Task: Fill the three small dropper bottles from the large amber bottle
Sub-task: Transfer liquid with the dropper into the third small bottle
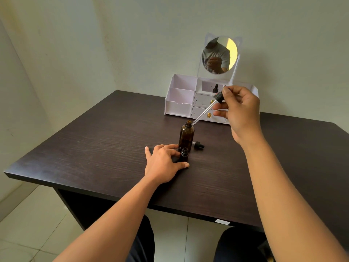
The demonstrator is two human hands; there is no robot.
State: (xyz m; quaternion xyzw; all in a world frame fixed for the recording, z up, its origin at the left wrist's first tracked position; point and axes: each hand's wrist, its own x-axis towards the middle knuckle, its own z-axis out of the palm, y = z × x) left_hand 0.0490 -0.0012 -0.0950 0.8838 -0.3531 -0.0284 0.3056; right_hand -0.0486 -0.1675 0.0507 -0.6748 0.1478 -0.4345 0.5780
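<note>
the large amber bottle [186, 134] stands upright and uncapped about the middle of the dark wooden bench [94, 148]. just in front of it, toward the near edge, stands a small dropper bottle [184, 155], also open at the neck and close against the big bottle's base. the left hand [164, 161] rests on the bench and holds this small bottle, thumb curled round its near side and fingers round its far side. the right hand [239, 110] is raised above the bench toward the far edge, pinching the black top of a dropper [206, 110] between thumb and fingertips. the dropper's glass tube slants down and to the left, and its tip sits just beside the mouth of the large amber bottle; whether it touches the rim cannot be told. a second dropper [198, 145] lies on its side on the bench just right of the large bottle's base. a white organiser [181, 99] sits at the far edge of the bench against the wall, with a round mirror [220, 54] rising from it. another small bottle [215, 88] stands capped in one of its upper compartments.
</note>
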